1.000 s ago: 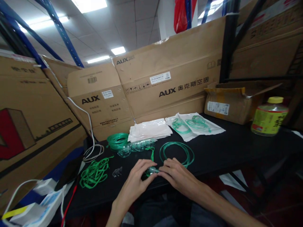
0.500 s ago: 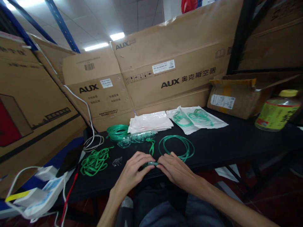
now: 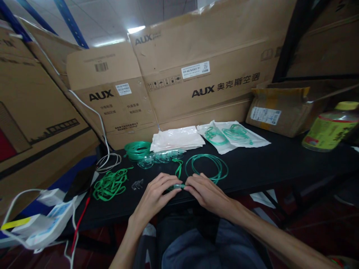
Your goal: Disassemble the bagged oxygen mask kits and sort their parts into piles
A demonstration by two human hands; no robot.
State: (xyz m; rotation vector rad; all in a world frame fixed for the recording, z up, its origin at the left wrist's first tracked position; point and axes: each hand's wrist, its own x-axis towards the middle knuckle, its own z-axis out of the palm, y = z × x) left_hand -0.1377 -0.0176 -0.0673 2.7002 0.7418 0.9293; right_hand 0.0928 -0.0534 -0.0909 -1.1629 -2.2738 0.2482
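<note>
My left hand (image 3: 155, 196) and my right hand (image 3: 204, 192) meet at the front edge of the black table (image 3: 280, 164), fingers curled round a small clear green piece (image 3: 178, 186) held between them. A green strap (image 3: 177, 170) runs from that piece back towards a row of clear masks (image 3: 159, 158). Just behind my right hand lies a loop of green tubing (image 3: 206, 168). Most of the held piece is hidden under my fingers.
A tangle of green straps (image 3: 110, 184), small clear clips (image 3: 137, 184) and a green tubing coil (image 3: 137, 149) lie to the left. White bags (image 3: 176, 139) and bagged tubing (image 3: 232, 136) sit behind. Cardboard boxes (image 3: 202, 71) wall the back; a yellow-capped bottle (image 3: 331, 127) stands at right.
Both hands stay together on the small piece. The camera has tilted downward, so the table and boxes sit higher in view and my lap shows.
</note>
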